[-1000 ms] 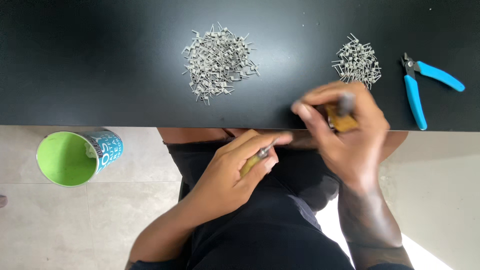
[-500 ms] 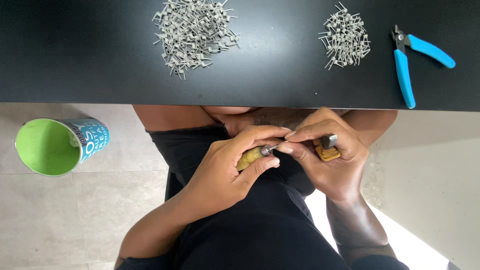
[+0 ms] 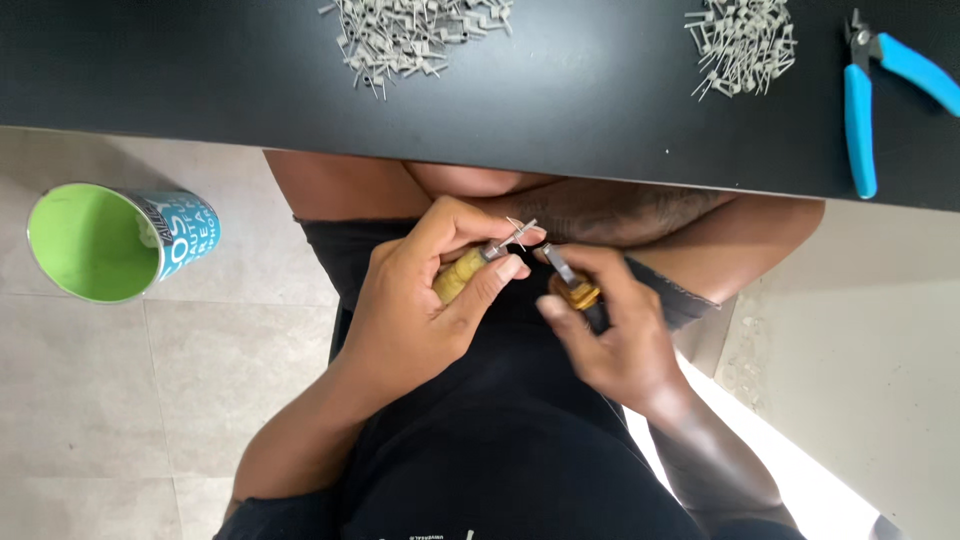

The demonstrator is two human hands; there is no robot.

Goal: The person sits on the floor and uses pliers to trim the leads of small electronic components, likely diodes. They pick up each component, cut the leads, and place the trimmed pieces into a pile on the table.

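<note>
Over my lap, below the black table's [image 3: 560, 110] front edge, my left hand [image 3: 420, 310] grips a small yellow-handled tool [image 3: 462, 274] whose metal tip carries a tiny wire coil piece [image 3: 518, 236]. My right hand [image 3: 610, 335] holds a second small tool with a brass-coloured collar [image 3: 574, 291]; its thin metal tip points up toward the coil. The two tool tips nearly meet between my fingertips.
Two heaps of small grey metal coil pieces lie on the table: a large heap [image 3: 420, 35] and a smaller heap [image 3: 742, 40]. Blue-handled cutters [image 3: 862, 110] lie at the right. A cup with a green inside [image 3: 110, 243] stands on the tiled floor at the left.
The view has tilted down, so the table slid up in frame. My right hand came off the table edge down to my lap, and both hands brought their tool tips together.
</note>
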